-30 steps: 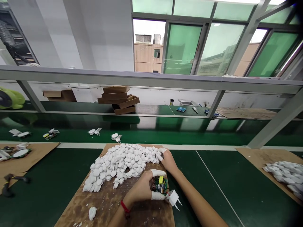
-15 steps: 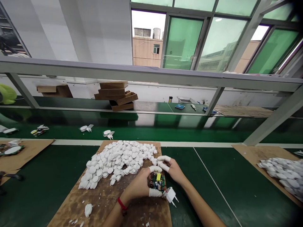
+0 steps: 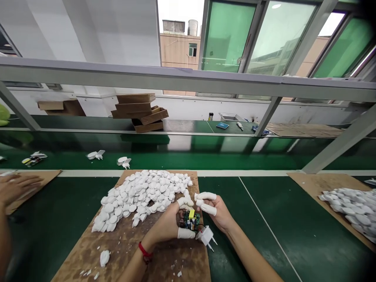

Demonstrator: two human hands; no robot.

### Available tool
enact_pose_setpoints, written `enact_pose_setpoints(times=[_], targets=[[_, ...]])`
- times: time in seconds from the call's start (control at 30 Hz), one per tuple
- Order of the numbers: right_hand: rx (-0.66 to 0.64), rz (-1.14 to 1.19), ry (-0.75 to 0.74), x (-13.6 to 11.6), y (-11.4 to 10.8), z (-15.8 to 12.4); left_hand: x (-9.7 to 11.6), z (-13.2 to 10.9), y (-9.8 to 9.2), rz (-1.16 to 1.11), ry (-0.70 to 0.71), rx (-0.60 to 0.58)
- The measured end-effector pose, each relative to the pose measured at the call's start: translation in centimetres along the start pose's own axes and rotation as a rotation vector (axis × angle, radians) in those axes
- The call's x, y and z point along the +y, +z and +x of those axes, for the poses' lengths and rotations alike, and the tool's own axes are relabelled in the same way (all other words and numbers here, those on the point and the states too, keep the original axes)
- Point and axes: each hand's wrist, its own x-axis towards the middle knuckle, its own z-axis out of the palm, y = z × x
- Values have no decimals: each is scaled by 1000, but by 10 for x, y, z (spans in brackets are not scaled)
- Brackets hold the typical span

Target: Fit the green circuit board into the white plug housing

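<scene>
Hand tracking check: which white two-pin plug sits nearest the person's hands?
The plug beside the green circuit board, just below the left hand and right hand. The other white plugs lie farther off on the green conveyor belt.

No words or numbers can be read anywhere; any markings on the small green circuit board [image 3: 190, 221] and white plastic plug casing [image 3: 206, 236] are too small to tell.
</scene>
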Motion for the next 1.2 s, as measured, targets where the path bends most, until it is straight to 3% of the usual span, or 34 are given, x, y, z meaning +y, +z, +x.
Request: enact_pose_setpoints(times=[0.23,0.47,0.6,0.7,0.83,0.93,1.07,1.2], targets=[[-257,-215,-162,-9,1,-8,-13,-1,-6,-221,-22,-23],[-412,-354,-252,-15,6,-10,-7,-4,-7,-258,-22,-57],[-450,-322,-184,-18,11,-12,1,-5,-4,-280,44,-117],[-556,-270,-97,-14,8,-13,5,-7,0,-258,91,-151],[-646,-238,-5,-8,2,-14,4,-9,5,-277,50,-191],[-620,-259,-50,-8,3,-14,1,-9,8,-323,33,-178],[-479,-265,-176,-8,10,-15,-3,-6,11,-512,62,-132],[-472,-188,-154,-6,12,-18,-1,-5,13,-656,62,-135]])
